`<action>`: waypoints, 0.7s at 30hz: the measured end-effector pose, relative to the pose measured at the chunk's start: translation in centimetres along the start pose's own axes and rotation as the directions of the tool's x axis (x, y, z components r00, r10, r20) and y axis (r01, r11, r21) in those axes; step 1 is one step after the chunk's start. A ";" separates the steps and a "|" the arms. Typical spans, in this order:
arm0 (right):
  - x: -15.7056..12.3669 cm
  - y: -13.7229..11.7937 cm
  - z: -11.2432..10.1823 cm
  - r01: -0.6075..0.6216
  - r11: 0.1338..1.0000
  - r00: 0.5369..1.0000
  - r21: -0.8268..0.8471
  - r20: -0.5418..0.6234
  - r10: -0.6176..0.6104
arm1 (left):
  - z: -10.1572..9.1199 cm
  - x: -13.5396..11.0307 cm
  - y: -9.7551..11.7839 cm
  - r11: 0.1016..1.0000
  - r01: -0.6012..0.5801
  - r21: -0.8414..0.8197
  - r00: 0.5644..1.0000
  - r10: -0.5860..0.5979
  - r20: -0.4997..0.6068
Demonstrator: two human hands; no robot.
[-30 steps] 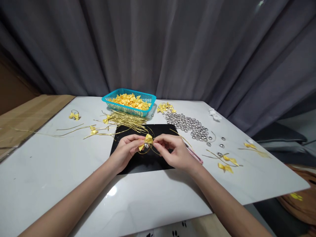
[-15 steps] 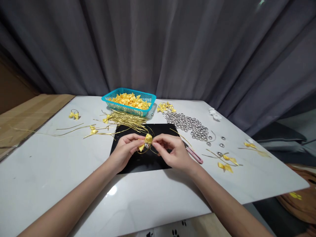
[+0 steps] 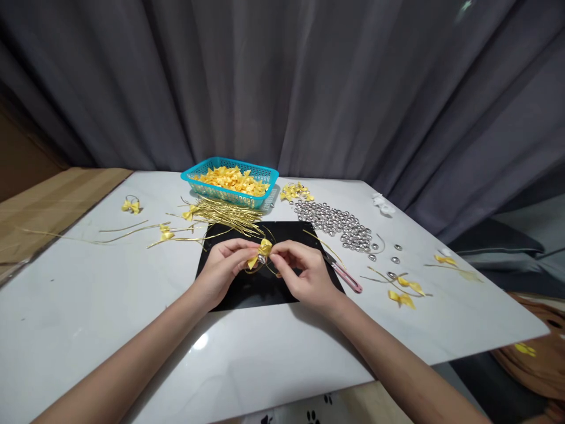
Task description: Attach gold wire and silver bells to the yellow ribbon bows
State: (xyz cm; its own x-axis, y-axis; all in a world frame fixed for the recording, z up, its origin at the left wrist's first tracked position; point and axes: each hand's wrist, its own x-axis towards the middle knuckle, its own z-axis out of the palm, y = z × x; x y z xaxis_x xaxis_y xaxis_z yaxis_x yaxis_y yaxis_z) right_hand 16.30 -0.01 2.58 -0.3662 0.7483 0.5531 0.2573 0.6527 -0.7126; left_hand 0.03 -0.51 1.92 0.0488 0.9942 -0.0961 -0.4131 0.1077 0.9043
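Note:
A small yellow ribbon bow with a silver bead at its centre is pinched between both hands above a black mat. My left hand grips the bow's left side with thumb and forefinger closed. My right hand pinches a thin gold wire that loops under the bow. The two hands nearly touch at the bow.
A teal basket of yellow bows stands at the back. Gold wires lie in front of it, silver beads to the right, a pink tool by my right hand. Loose bows lie scattered on the white table.
My right hand has moved slightly left, closer to the bow, and the wire loop under it has tightened. The left hand has stayed almost still.

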 end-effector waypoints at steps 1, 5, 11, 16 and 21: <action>0.0 0.0 0.0 0.004 1.000 1.000 -0.003 -0.007 -0.004 | 0.0 0.0 0.0 1.000 -0.013 0.025 1.000 0.013 -0.004; 0.0 0.3 0.1 -0.033 0.999 0.999 0.017 0.022 0.033 | -0.2 0.0 0.0 0.986 -0.078 0.147 0.996 0.082 -0.022; 0.0 1.1 0.0 -0.044 0.998 0.995 0.044 0.088 0.040 | -0.7 0.1 -0.2 0.949 -0.170 0.267 0.984 0.177 -0.001; 0.0 1.5 -0.1 0.031 0.999 0.996 0.013 0.089 -0.032 | -1.0 0.0 -0.2 0.946 -0.176 0.272 0.984 0.176 0.024; -0.2 1.2 0.0 0.088 0.996 0.995 0.002 0.049 -0.088 | -0.8 0.0 -0.1 0.965 -0.144 0.218 0.989 0.137 0.047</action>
State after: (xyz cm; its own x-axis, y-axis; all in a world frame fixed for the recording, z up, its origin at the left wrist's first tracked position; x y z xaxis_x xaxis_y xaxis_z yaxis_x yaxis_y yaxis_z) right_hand 16.68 0.66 1.61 -0.4306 0.6812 0.5920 0.2226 0.7159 -0.6618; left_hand -0.70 -0.54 1.50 0.0340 0.9983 0.0481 -0.2078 -0.0400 0.9774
